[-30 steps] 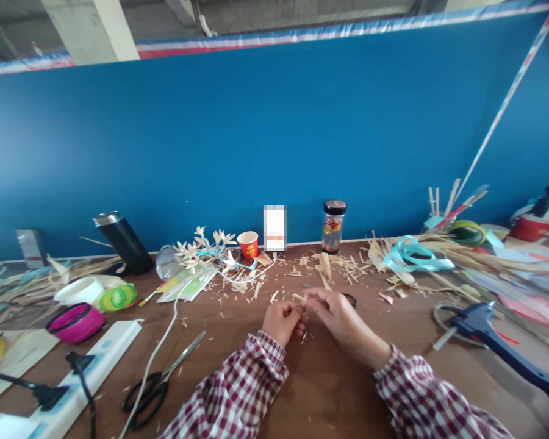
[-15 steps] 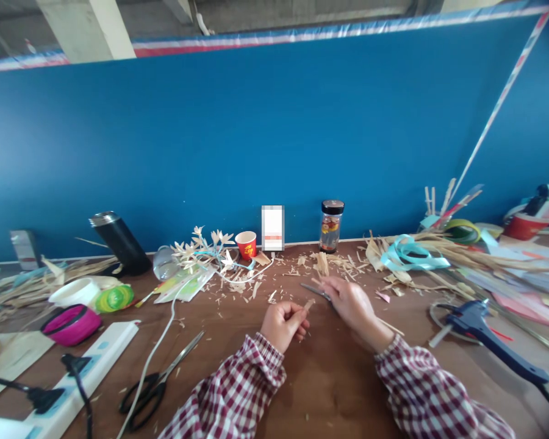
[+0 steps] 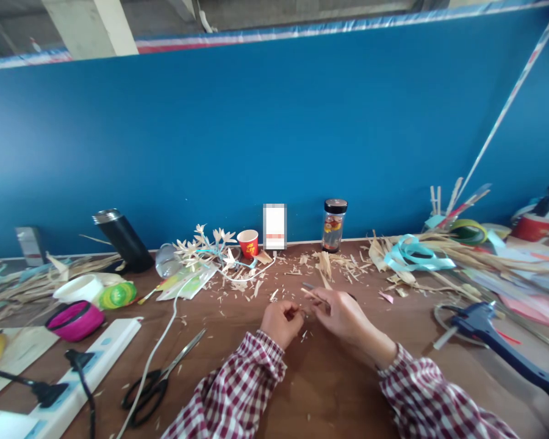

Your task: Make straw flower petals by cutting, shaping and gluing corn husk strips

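My left hand [image 3: 282, 324] is closed in a pinch over the middle of the table. A small tan scrap of dried husk [image 3: 301, 308] shows at its fingertips, mostly hidden by the fingers. Close by on the right, my right hand [image 3: 345, 316] is closed around a thin pale stick [image 3: 312, 296], whose tip points left and away from me. Just beyond that stick a grey metal blade tip [image 3: 307, 285] shows; the rest of this tool lies behind the hand. Husk shavings [image 3: 322, 265] are scattered behind both hands.
Black-handled scissors [image 3: 162, 378] and a white power strip [image 3: 89, 372] lie left. White husk flowers [image 3: 205, 247], a red paper cup [image 3: 248, 244] and a glass bottle [image 3: 334, 225] line the back. A blue glue gun [image 3: 498, 341] and blue ribbon [image 3: 412, 255] are right.
My right hand has come nearer to my left, and the stick in it now points toward the left hand. The husk scrap in my left hand is more covered. The view has shifted slightly.
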Action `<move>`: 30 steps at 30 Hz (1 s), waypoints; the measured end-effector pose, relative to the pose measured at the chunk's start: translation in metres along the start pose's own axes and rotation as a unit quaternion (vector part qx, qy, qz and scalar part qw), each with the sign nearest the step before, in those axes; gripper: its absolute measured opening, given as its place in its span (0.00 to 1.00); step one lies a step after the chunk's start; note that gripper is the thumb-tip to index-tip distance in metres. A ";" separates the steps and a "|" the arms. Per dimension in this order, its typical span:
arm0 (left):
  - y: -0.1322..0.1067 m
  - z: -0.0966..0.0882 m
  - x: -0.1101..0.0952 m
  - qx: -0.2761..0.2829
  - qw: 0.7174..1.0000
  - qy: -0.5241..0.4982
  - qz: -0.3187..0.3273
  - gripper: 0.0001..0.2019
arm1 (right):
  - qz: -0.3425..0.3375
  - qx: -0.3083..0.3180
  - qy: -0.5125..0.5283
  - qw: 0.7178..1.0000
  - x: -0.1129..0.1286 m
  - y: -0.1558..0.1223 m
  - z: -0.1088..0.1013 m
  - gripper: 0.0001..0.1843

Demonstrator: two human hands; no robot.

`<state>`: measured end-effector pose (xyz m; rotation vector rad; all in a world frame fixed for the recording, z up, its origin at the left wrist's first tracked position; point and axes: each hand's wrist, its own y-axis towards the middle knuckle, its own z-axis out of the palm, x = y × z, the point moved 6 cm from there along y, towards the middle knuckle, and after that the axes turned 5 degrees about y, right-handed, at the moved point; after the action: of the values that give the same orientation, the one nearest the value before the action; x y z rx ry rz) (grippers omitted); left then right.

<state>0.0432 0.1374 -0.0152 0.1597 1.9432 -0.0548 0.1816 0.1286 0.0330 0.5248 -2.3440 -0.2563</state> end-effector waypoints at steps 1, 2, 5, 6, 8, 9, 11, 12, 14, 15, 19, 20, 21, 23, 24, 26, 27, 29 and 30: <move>0.001 -0.002 0.000 -0.007 1.000 -0.006 0.001 0.07 | -0.003 0.003 0.005 1.000 0.000 0.000 0.001 0.13; 0.001 -0.003 0.000 -0.013 1.000 -0.015 -0.001 0.07 | -0.008 0.008 0.014 1.000 0.001 -0.001 0.003 0.13; 0.003 -0.005 0.000 -0.021 0.997 -0.068 -0.022 0.07 | -0.022 0.016 0.049 0.998 0.006 -0.001 0.008 0.12; 0.003 -0.005 0.000 -0.015 0.996 -0.087 -0.028 0.07 | -0.023 0.013 0.061 0.998 0.006 -0.002 0.010 0.13; 0.002 -0.002 -0.002 0.006 0.992 -0.120 -0.031 0.08 | -0.013 0.000 0.081 0.997 0.004 -0.001 0.013 0.15; 0.002 0.000 -0.002 0.019 0.991 -0.131 -0.029 0.09 | -0.006 -0.006 0.090 0.996 0.002 -0.001 0.014 0.16; 0.003 0.002 -0.002 0.034 0.989 -0.143 -0.031 0.09 | 0.002 -0.010 0.108 0.994 -0.001 0.000 0.017 0.18; 0.003 0.002 -0.001 0.034 0.988 -0.147 -0.039 0.09 | 0.002 -0.010 0.114 0.993 -0.001 0.000 0.017 0.18; 0.004 0.001 0.004 0.021 0.983 -0.167 -0.069 0.09 | -0.001 -0.014 0.114 0.993 0.000 0.000 0.015 0.16; 0.004 0.000 0.006 0.014 0.980 -0.181 -0.085 0.09 | -0.003 -0.020 0.110 0.994 0.001 0.000 0.012 0.14; 0.004 -0.001 0.007 0.004 0.971 -0.211 -0.113 0.08 | -0.018 -0.026 0.099 0.995 0.007 0.001 0.003 0.08; 0.004 0.000 0.006 0.006 0.971 -0.209 -0.113 0.08 | -0.020 -0.025 0.104 0.994 0.007 0.001 0.003 0.10; 0.003 0.000 0.004 0.009 0.972 -0.207 -0.111 0.07 | -0.018 -0.024 0.112 0.993 0.006 0.002 0.003 0.10; 0.002 0.001 0.001 0.019 0.974 -0.200 -0.105 0.06 | -0.008 -0.023 0.134 0.991 0.003 0.002 0.006 0.10; 0.001 0.002 0.000 0.026 0.975 -0.194 -0.102 0.05 | -0.004 -0.018 0.145 0.989 0.002 0.002 0.008 0.11; 0.000 0.004 0.000 0.039 0.978 -0.179 -0.102 0.06 | -0.002 -0.006 0.152 0.988 0.002 0.002 0.012 0.09; 0.000 0.005 0.000 0.044 0.979 -0.171 -0.106 0.06 | -0.002 -0.004 0.150 0.989 0.002 0.002 0.013 0.08; -0.001 0.006 0.002 0.050 0.978 -0.164 -0.117 0.08 | -0.003 -0.008 0.142 0.990 0.003 0.002 0.012 0.09; -0.001 0.007 0.003 0.053 0.978 -0.164 -0.122 0.08 | -0.003 -0.013 0.140 0.990 0.004 0.003 0.010 0.10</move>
<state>0.0484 0.1361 -0.0210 -0.0179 1.6210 -0.3276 0.1712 0.1296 0.0287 0.5196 -2.0650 -0.2008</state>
